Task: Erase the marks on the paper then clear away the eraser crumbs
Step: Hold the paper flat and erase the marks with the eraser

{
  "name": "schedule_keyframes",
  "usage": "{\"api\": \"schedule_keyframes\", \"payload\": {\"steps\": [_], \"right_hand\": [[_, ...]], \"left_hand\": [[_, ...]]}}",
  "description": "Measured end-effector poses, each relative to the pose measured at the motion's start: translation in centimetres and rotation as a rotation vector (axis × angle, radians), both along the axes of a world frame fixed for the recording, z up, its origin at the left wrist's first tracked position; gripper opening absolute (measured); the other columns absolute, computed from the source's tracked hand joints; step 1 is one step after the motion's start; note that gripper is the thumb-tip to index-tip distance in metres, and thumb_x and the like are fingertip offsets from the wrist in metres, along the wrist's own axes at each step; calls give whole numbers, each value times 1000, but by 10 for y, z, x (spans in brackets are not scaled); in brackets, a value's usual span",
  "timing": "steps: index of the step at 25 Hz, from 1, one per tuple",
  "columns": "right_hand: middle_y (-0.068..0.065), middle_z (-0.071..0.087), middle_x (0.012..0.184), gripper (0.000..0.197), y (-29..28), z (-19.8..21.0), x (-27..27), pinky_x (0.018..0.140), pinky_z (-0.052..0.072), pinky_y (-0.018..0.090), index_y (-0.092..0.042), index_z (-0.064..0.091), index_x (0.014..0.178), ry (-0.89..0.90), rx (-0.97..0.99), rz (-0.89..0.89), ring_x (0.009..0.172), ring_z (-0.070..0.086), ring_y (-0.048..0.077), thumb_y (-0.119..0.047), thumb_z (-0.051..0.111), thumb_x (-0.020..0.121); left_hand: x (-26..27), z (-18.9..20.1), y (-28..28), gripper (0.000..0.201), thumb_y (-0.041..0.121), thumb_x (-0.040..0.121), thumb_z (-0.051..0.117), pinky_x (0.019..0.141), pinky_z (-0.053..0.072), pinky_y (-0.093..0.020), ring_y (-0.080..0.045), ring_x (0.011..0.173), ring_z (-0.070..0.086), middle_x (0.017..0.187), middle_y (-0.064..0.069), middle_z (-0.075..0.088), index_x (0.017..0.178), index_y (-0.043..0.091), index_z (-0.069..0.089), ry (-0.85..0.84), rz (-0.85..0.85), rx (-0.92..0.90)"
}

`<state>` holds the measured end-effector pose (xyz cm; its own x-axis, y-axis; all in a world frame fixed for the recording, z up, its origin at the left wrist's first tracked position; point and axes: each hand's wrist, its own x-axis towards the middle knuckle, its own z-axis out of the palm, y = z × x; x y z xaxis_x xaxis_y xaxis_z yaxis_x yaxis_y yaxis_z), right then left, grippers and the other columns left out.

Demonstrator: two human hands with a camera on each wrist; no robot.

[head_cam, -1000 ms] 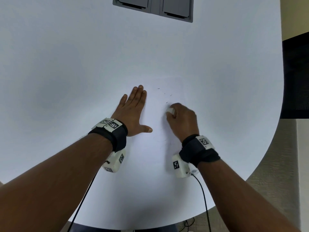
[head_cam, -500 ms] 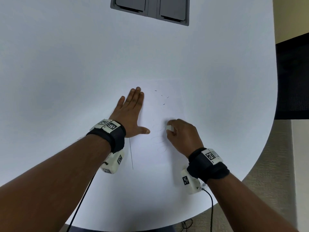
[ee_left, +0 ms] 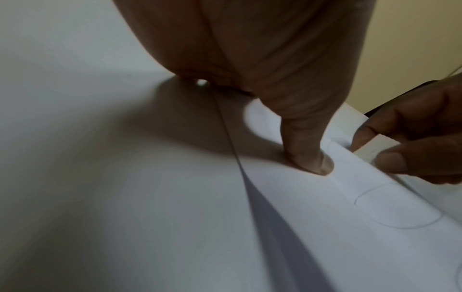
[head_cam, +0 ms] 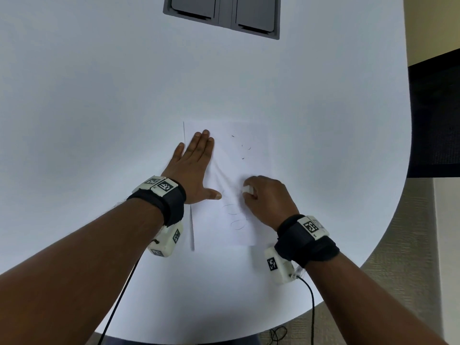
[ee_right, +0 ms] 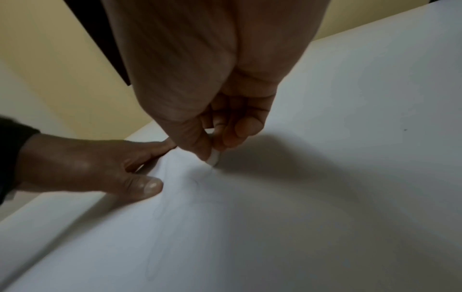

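Observation:
A white sheet of paper [head_cam: 251,170] lies on the white table [head_cam: 99,95]. Pencil loops [head_cam: 237,224] show on its near half and small dark eraser crumbs [head_cam: 245,148] lie on its far half. My left hand [head_cam: 196,165] rests flat on the paper's left part, fingers straight, thumb [ee_left: 310,156] pressing the sheet down. My right hand [head_cam: 263,195] pinches a small white eraser [head_cam: 247,189] and holds its tip [ee_right: 215,158] against the paper, just above the loops. The paper is rippled between the hands.
A grey double-lidded panel [head_cam: 221,13] is set into the table at the far edge. The table's curved edge [head_cam: 388,220] runs to the right and near side, with carpeted floor beyond. Cables hang from both wrist cameras.
My right hand with the eraser has slid toward me down the sheet, from near the crumbs to the pencil loops. The left hand stays flat on the paper, which now ripples.

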<state>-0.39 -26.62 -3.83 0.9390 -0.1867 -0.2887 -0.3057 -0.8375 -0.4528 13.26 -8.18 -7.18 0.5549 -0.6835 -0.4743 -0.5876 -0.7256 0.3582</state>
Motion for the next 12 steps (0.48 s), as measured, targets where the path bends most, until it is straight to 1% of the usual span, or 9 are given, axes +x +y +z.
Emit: {"api": "schedule_keyframes", "payload": {"steps": [2,5,7,9,12], "right_hand": [[-1,66,86,15,-10,1,6,69,45,29,-16,66,98,-31,-27,-53,78,61,22,-18,61,84],[-7,61,83,16,-18,3,14,69,47,29,-20,63,103,-93,1,-176,76,58,18,-21,62,86],[-10,59,82,16,-9,5,9,68,47,28,-22,62,104,-92,46,-199,74,57,16,-23,63,88],[-11,60,81,14,6,3,-4,68,47,27,-23,60,102,-58,109,-215,73,58,14,-25,63,88],[-13,63,79,8,19,-5,-17,69,51,30,-27,59,96,-44,179,-318,73,59,10,-29,62,89]], "left_hand": [[0,1,-1,134,77,72,62,123,-10,-44,-14,147,-31,160,1,-35,155,17,-24,4,-7,10],[1,1,-1,135,77,71,63,123,-9,-44,-14,147,-31,160,1,-35,155,16,-24,2,-9,13],[0,2,0,137,78,69,63,123,-10,-44,-15,147,-31,160,1,-35,154,16,-25,1,-8,15],[-2,4,0,138,79,68,64,123,-9,-46,-17,148,-31,160,-1,-35,154,15,-24,-6,-6,26],[-6,8,-3,135,75,73,64,123,-9,-49,-22,148,-31,160,-7,-34,155,12,-21,-42,-18,35]]}}
